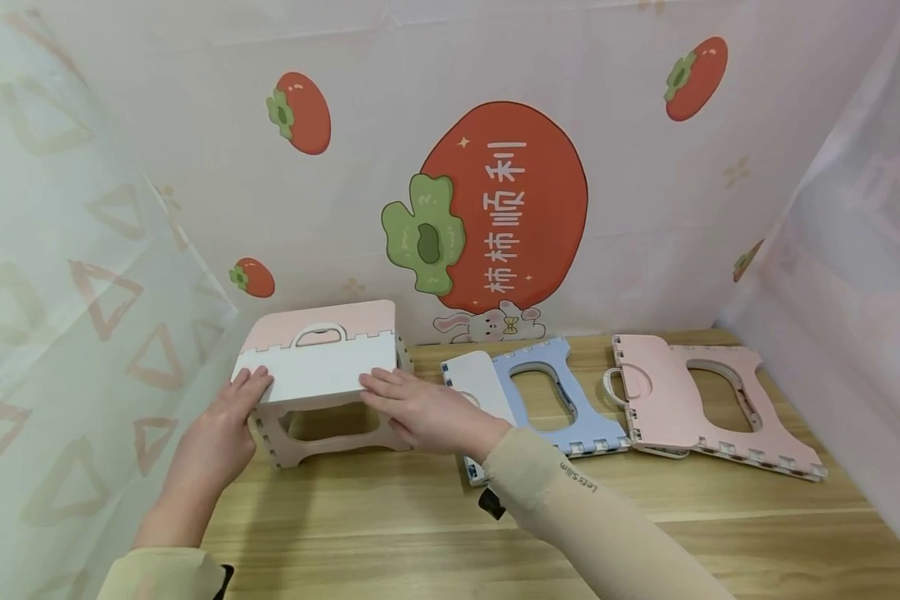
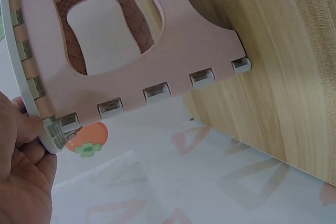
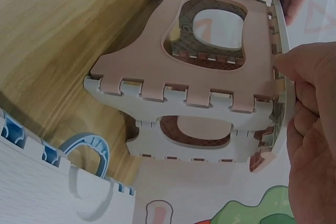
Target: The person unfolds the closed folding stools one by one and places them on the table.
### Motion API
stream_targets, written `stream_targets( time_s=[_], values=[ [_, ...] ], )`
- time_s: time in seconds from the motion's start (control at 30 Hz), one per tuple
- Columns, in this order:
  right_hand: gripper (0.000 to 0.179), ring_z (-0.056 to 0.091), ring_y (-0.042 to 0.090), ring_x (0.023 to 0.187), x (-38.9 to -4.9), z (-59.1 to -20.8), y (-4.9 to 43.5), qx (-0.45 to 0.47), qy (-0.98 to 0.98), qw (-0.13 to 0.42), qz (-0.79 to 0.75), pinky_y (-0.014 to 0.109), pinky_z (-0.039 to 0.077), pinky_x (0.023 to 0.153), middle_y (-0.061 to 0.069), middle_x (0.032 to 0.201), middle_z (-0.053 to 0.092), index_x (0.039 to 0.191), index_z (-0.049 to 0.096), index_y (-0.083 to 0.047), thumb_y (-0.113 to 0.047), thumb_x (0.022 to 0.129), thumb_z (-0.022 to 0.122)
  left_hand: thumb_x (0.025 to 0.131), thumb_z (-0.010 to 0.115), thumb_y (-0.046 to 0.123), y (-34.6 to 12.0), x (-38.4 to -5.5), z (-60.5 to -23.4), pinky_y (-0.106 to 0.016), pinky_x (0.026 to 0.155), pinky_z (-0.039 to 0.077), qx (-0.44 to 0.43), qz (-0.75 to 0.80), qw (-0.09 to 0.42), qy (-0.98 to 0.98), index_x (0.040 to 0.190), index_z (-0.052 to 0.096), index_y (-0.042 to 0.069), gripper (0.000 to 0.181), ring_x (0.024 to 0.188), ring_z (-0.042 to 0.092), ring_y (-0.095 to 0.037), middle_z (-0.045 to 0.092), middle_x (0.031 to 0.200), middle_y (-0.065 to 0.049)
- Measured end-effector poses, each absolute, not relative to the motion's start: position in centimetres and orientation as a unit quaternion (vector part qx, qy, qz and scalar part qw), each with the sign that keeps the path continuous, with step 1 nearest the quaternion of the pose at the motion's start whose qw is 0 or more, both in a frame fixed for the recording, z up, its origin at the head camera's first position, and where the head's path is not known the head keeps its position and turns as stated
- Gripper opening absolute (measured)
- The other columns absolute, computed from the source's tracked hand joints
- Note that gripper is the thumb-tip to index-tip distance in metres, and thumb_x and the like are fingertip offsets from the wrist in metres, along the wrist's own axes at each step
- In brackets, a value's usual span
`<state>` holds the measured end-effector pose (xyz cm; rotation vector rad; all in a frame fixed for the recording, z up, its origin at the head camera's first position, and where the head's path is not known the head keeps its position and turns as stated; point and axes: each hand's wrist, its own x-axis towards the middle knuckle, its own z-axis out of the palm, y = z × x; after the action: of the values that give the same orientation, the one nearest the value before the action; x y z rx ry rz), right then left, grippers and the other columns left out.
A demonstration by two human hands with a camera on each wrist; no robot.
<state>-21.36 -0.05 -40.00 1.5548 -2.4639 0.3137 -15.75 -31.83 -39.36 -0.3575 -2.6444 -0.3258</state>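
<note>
An unfolded step stool (image 1: pixel 322 367) with a pink-and-white top and pink front panel stands upright on the table at the left, its white carry loop lying on the seat. At the seat's front left corner, my left hand (image 1: pixel 228 421) grips the edge, with fingertips on the top. My right hand (image 1: pixel 423 408) holds the front right corner, fingers laid over the seat and thumb against its front edge. The right wrist view shows that thumb close to the hinge teeth of the pink leg panel (image 3: pixel 142 45). From the left wrist, the left fingers (image 2: pixel 39 156) curl by the corner.
A folded blue-and-white stool (image 1: pixel 495 379) lies flat to the right, partly behind my right forearm. Farther right lies a folded pink stool (image 1: pixel 667 392), its loop handle pointing left. Printed cloth walls (image 1: pixel 330 208) enclose the wooden table (image 1: pixel 390 525) at the back and sides.
</note>
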Motion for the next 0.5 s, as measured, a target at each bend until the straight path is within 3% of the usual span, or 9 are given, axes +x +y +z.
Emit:
stream_targets(
  time_s=[0.5],
  values=[
    [0.049,0.021,0.019,0.156,-21.7,-40.0,-1.2,0.507,-0.853,0.078,0.099,0.030,0.021,0.125,0.004,0.168,0.028,0.154,0.046,-0.010,-0.016,0.106,0.054,0.079,0.043,-0.024,-32.3,-17.4,-39.7,-0.069,0.103,0.042,-0.100,-0.124,0.213,-0.964,0.139,0.057,-0.003,0.065,0.135,0.046,-0.050,0.055,0.144,-0.027]
  ],
)
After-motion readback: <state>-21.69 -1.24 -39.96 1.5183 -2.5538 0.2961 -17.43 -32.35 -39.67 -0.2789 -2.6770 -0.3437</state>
